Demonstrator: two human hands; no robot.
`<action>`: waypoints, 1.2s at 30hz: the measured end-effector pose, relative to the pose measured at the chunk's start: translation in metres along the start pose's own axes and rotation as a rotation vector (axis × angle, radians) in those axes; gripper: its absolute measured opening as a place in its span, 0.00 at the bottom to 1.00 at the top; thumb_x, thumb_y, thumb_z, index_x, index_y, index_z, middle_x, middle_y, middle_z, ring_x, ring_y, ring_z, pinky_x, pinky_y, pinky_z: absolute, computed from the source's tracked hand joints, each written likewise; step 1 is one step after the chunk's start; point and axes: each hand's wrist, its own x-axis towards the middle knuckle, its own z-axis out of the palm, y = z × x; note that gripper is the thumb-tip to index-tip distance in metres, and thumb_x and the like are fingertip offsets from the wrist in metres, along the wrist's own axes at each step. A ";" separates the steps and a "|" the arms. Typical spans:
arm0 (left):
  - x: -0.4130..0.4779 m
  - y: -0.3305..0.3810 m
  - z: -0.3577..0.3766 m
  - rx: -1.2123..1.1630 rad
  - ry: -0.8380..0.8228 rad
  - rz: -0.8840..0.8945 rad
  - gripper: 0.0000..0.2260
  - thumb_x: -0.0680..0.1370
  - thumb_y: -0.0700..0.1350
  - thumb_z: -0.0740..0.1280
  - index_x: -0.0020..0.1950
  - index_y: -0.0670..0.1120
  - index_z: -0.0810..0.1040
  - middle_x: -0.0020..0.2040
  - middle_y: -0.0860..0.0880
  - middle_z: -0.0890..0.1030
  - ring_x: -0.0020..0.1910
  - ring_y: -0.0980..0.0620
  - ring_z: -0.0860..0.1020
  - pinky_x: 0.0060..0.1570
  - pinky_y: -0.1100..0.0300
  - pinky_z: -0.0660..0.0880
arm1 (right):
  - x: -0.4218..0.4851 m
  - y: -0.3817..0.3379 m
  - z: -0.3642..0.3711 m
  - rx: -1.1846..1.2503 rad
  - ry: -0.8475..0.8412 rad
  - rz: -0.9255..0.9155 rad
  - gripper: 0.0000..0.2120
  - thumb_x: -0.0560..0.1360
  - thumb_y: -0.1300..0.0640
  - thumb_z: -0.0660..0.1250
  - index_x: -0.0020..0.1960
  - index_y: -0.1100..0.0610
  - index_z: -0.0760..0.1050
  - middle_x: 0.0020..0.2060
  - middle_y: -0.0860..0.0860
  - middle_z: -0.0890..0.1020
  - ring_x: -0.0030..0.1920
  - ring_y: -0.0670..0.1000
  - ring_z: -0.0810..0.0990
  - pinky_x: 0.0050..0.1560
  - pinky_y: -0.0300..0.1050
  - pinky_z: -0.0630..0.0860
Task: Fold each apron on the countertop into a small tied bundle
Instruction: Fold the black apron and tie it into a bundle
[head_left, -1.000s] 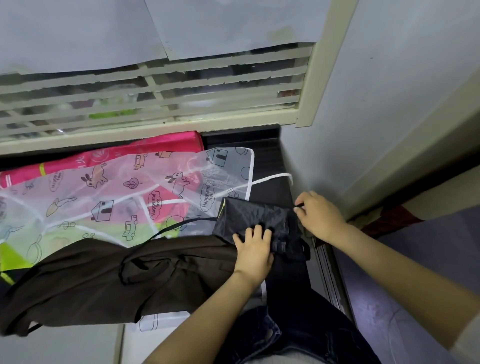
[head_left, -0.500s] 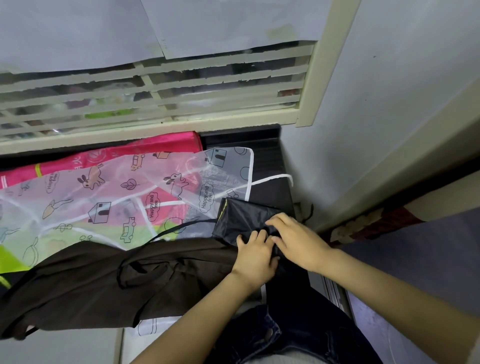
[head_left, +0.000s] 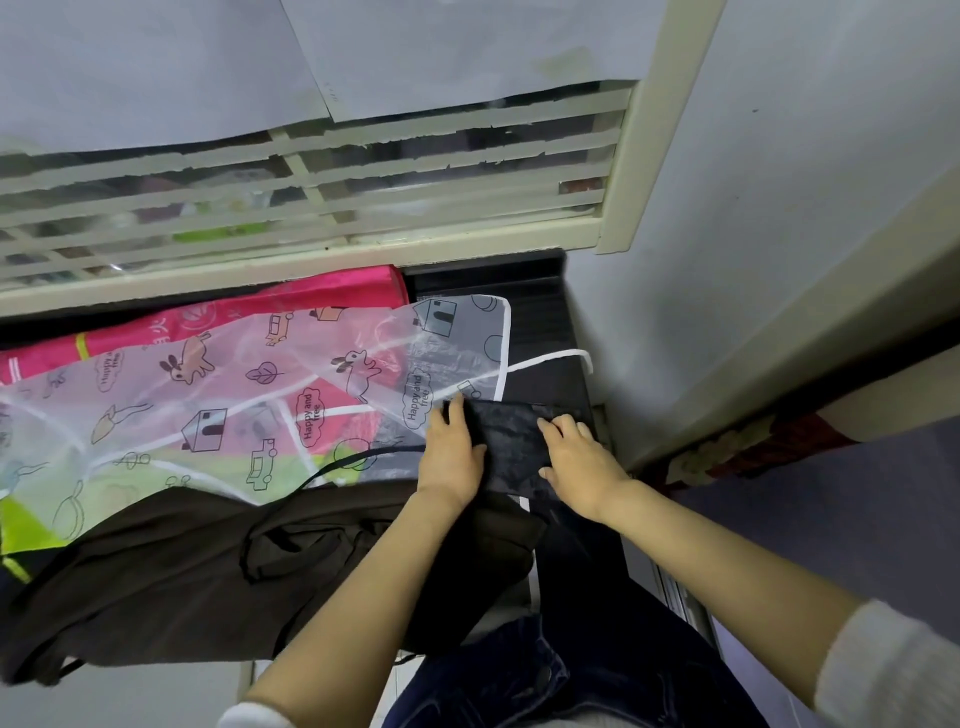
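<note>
View from a head-worn camera looking down at a person's two bare hands working on a dark surface (head_left: 540, 322) set in a corner below a slatted window (head_left: 311, 182), with a pale wall (head_left: 779, 208) on the right. Between the hands lies a black apron (head_left: 511, 447), folded down to a small, crinkled rectangle near the right end of the surface. The left hand (head_left: 451, 452) lies along the bundle's left edge, palm down and fingers fairly straight, pressing on the cloth. The right hand (head_left: 576, 462) covers the bundle's right end, its fingers bent over the cloth and the thumb pointing left along the lower edge; whether it pinches a fold or only presses cannot be told. A thin black cord (head_left: 332, 467) runs leftward from under the left hand. Left of the bundle, a see-through apron (head_left: 234, 395) is spread flat (printed with rabbits, houses, leaves and the words "Happy and free"), and its white strap (head_left: 550, 358) trails to the right, just behind the black bundle. Under it lie a bright pink cloth (head_left: 291, 306) towards the window and a lime green patch at the left. A brown apron (head_left: 182, 561) lies unfolded and rumpled along the front edge of the surface, partly over the see-through one and passing beneath the left forearm. The person's dark blue jeans (head_left: 493, 675) show at the bottom, and pale sleeve cuffs sit at both forearms.
</note>
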 end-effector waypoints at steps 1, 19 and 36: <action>0.003 0.000 -0.003 -0.013 -0.012 -0.026 0.31 0.78 0.40 0.65 0.76 0.43 0.52 0.71 0.39 0.59 0.68 0.39 0.66 0.64 0.52 0.66 | 0.000 0.000 0.002 -0.010 0.009 -0.008 0.30 0.81 0.55 0.59 0.77 0.59 0.48 0.71 0.55 0.59 0.70 0.55 0.60 0.68 0.45 0.64; -0.003 -0.003 -0.004 -0.186 -0.218 -0.218 0.11 0.81 0.46 0.60 0.57 0.40 0.66 0.54 0.40 0.74 0.57 0.42 0.73 0.49 0.60 0.66 | -0.014 -0.005 -0.004 -0.109 0.090 -0.096 0.39 0.75 0.71 0.58 0.78 0.54 0.43 0.77 0.54 0.42 0.77 0.55 0.43 0.75 0.48 0.45; -0.036 -0.015 0.004 0.112 -0.093 0.359 0.16 0.74 0.34 0.62 0.61 0.41 0.68 0.59 0.44 0.71 0.58 0.45 0.72 0.56 0.59 0.67 | -0.052 0.033 0.044 0.055 0.084 -0.184 0.40 0.72 0.76 0.52 0.77 0.56 0.41 0.77 0.49 0.42 0.76 0.51 0.38 0.71 0.40 0.32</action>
